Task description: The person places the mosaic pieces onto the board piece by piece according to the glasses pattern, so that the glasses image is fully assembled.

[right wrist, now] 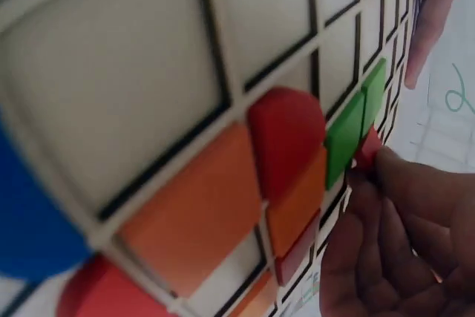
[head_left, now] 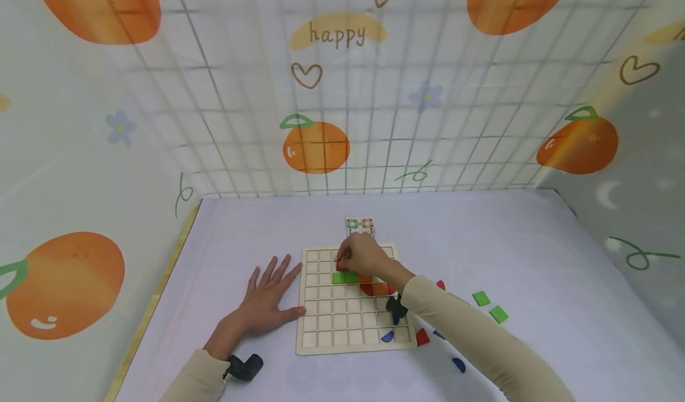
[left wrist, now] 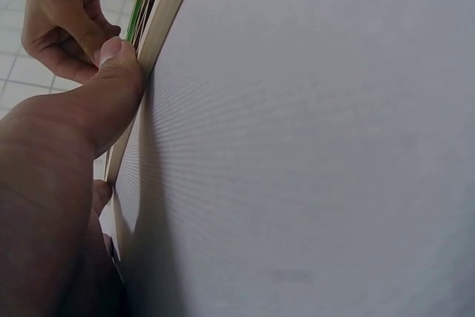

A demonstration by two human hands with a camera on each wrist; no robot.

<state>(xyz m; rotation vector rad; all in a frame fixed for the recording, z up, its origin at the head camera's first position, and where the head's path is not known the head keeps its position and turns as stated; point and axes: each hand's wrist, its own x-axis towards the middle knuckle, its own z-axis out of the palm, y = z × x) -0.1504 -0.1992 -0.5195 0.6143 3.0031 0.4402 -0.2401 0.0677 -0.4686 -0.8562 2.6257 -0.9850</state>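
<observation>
A pale wooden grid board (head_left: 324, 323) lies on the table. My left hand (head_left: 264, 304) rests beside its left edge with fingers spread, the thumb and fingertips touching the rim. In the upper part of the grid my right hand (head_left: 364, 256) pinches a small red piece (right wrist: 367, 148) between thumb and fingers, just above two green squares (head_left: 345, 278) set side by side in their cells. Right of the green ones, orange squares (right wrist: 193, 209) and a red round-cornered piece (right wrist: 286, 135) fill more cells. The right forearm partly covers them in the head view.
Behind the board lies a small pattern card (head_left: 360, 223). Loose green squares (head_left: 481, 298), a red piece (head_left: 423, 337) and a blue half-round piece (head_left: 458, 364) are scattered to the right. Another blue piece (head_left: 387, 336) lies on the board's lower right. A printed curtain (head_left: 241, 122) hangs behind.
</observation>
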